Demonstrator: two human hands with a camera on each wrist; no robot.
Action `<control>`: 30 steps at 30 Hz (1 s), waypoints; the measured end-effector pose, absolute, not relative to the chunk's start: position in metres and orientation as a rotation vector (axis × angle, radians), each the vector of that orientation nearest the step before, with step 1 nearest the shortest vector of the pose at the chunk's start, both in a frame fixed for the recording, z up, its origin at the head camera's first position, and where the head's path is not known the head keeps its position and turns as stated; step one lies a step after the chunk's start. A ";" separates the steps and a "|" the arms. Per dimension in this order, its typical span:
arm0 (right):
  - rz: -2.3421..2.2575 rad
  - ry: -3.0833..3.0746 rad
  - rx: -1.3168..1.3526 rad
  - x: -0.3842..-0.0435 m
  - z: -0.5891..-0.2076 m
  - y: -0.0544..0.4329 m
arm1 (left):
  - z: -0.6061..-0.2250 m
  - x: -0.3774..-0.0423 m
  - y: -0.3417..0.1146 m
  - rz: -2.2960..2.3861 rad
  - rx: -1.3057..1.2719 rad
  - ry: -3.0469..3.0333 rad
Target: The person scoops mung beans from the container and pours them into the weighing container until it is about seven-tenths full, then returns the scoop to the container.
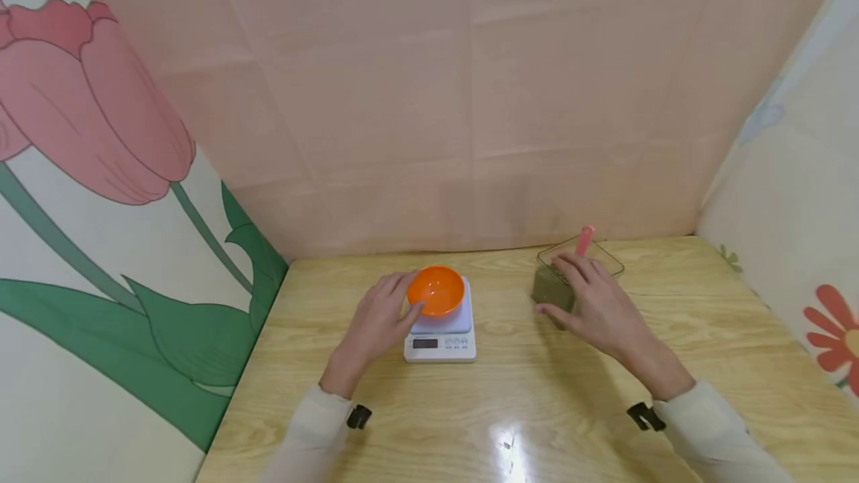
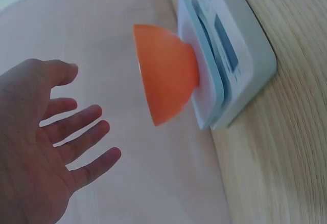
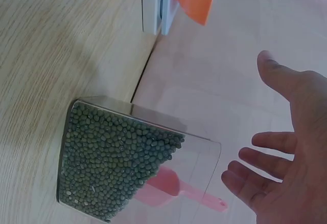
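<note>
A pink sheet (image 1: 403, 95) covers the back, a big tulip picture (image 1: 94, 95) shows at 10 o'clock, and low down is a shiny wooden tabletop (image 1: 496, 393). I am far away, so I look through the head camera and the two wrist cameras. A small white scale (image 1: 439, 355) sits at 6 o'clock from the middle of the head view, with an orange bowl (image 1: 438, 289) standing upright on top of it. A clear box (image 3: 199, 157) stands at 4 o'clock. It holds lots of little green beans (image 3: 110, 155), and a pink scoop (image 3: 171, 183) is stuck in them, with its end poking out of the top.

The person's left hand (image 1: 379, 315) is near the bowl, at about 8 o'clock from it. Its grip is spread with nothing in it, and the left wrist view shows a gap to the bowl. The right hand (image 1: 600, 308) is near the box, at about 4 o'clock from it. That grip is spread too, and it holds nothing.

The bowl is on the scale, so I think the getting-ready part is done. The bowl looks empty inside, so I'd say scooping and weighing are not done yet, and most of the work is left. The scale's little screen (image 1: 425, 343) looks dark, and I can't read a number on it.
</note>
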State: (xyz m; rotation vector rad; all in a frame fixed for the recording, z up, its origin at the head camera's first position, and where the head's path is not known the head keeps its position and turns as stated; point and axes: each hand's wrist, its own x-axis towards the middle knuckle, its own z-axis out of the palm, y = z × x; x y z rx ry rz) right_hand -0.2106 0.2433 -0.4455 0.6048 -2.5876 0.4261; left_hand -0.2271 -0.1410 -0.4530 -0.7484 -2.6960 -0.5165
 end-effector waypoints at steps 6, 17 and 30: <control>0.458 -2.561 0.595 -0.210 -0.448 0.245 | -0.455 -0.229 -0.130 -0.531 -0.761 -2.640; 0.553 -2.437 0.576 -0.209 -0.445 0.251 | -0.457 -0.234 -0.111 -0.660 -0.736 -2.626; 0.568 -2.342 0.541 -0.209 -0.445 0.258 | -0.463 -0.238 -0.084 -0.803 -0.744 -2.606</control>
